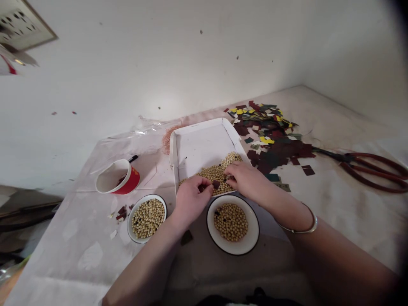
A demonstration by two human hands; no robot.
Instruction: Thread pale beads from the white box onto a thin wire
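Note:
My left hand is over the near edge of a shallow white tray. Its thumb and fingers pinch a small dark red square piece. Pale round beans are heaped in the tray's near part, with a few dark bits among them. My right hand reaches into the heap at the tray's right side, fingertips bent together on the beans; what lies between them is hidden. Just in front of the tray stands a white bowl of beans, and a second bowl of beans stands to the left.
A red and white paper cup lies tipped at left, near a black pen. Coloured scraps are piled to the right of the tray, beside large scissors. Clear plastic and pinkish strands lie behind.

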